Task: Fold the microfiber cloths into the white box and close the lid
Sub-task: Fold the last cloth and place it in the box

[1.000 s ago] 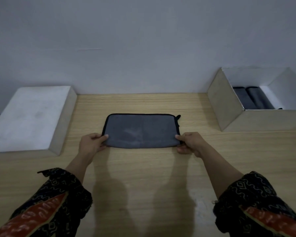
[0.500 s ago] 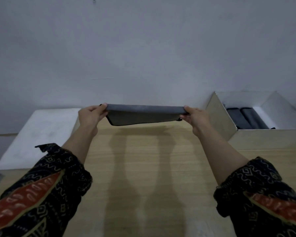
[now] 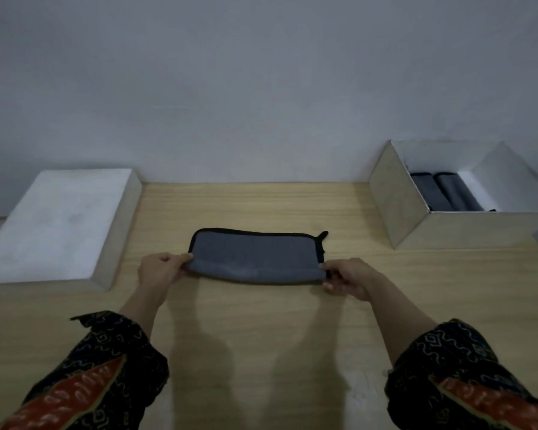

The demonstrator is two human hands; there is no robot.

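1. A person's left hand (image 3: pixel 162 271) and right hand (image 3: pixel 347 276) each pinch a near corner of a grey microfiber cloth (image 3: pixel 257 257), thumb over the fabric and fingers tucked beneath, as it lies on a wooden table (image 3: pixel 261 336).

2. The cloth rests flat on the table, left of the open white box (image 3: pixel 395 197) and well apart from it. Its near edge is a soft rounded fold; its far edge shows black piping.

3. The cloth's long axis runs left to right, roughly parallel to the box's near wall. A small black loop (image 3: pixel 323 234) sticks out at its far corner on the box side, pointing away from the person.

4. Folding appears to be the step in hand: the cloth looks already doubled once, with at least one further fold likely needed.

5. Two dark folded cloths (image 3: pixel 441 193) already lie side by side inside the box, with bare white floor beside them.

6. The next move probably calls for bringing one short end across to the other, keeping the edges aligned, so the bundle narrows to match those in the box.

7. The white lid (image 3: pixel 53 225) sits farthest from the box, beyond the cloth on its left, not yet fitted.
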